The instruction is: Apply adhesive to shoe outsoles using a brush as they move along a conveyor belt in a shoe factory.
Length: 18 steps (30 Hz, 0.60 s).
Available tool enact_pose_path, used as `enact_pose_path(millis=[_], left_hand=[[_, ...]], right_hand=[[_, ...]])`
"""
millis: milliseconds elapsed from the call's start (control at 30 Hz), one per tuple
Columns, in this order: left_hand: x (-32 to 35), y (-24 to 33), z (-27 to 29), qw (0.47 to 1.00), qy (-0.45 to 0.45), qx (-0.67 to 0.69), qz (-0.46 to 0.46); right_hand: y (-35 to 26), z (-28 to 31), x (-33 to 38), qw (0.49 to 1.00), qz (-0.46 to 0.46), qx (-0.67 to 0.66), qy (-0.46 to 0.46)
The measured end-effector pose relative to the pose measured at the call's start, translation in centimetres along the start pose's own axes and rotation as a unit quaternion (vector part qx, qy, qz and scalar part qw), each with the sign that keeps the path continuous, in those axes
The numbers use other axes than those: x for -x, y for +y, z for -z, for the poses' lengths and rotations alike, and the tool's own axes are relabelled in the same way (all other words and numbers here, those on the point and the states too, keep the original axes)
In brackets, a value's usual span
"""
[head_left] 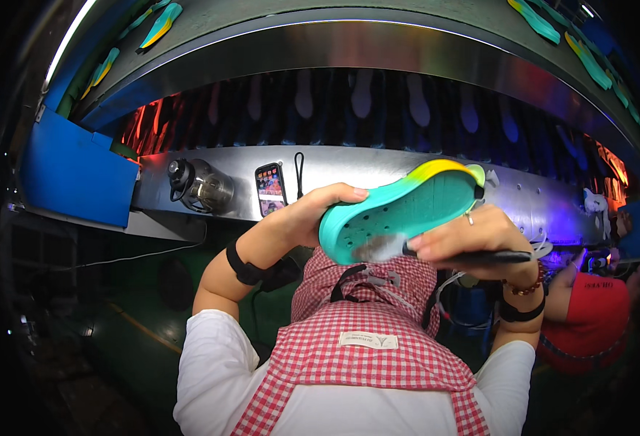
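My left hand (311, 212) grips the left end of a teal shoe sole (400, 209), its thumb over the rim and the other fingers hidden behind. The sole is tilted with its hollow inner face toward me. It has a raised rim, small dark holes and a yellow stretch along its far right end. My right hand (480, 238) is closed round the black handle of a brush (384, 248). The pale bristles look blurred and lie against the sole's lower left inside.
A metal ledge (243, 161) runs ahead, with a phone (270, 187) and a bottle (202, 187) on it. Beyond, a conveyor belt (218, 20) carries more teal soles (161, 27). A blue box (80, 171) stands left. Someone in red (594, 309) is close by on the right.
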<state>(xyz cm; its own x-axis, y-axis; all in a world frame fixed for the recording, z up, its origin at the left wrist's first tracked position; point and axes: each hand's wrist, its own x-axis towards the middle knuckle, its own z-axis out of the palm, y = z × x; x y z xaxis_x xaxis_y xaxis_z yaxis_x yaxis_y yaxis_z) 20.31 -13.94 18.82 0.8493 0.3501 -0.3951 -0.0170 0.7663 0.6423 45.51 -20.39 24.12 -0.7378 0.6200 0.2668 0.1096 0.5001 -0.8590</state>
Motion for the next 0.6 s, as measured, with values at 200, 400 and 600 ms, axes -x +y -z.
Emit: enact_pose_path(millis=[200,400,600], left_hand=[[0.8,0.1,0.0,0.993,0.009,-0.112,-0.034],[2.4,1.0,-0.2,0.985,0.017,-0.096,-0.139],[4.1,1.0,-1.4,0.986,0.088,-0.045,-0.136]], right_hand=[[-0.3,0.4,1.0,0.998,-0.034,0.052,-0.009],[2.0,-1.2,1.9,0.993,-0.04,-0.027,0.109],[2.5,-1.5,2.4,0.964,-0.046,-0.009,0.261]])
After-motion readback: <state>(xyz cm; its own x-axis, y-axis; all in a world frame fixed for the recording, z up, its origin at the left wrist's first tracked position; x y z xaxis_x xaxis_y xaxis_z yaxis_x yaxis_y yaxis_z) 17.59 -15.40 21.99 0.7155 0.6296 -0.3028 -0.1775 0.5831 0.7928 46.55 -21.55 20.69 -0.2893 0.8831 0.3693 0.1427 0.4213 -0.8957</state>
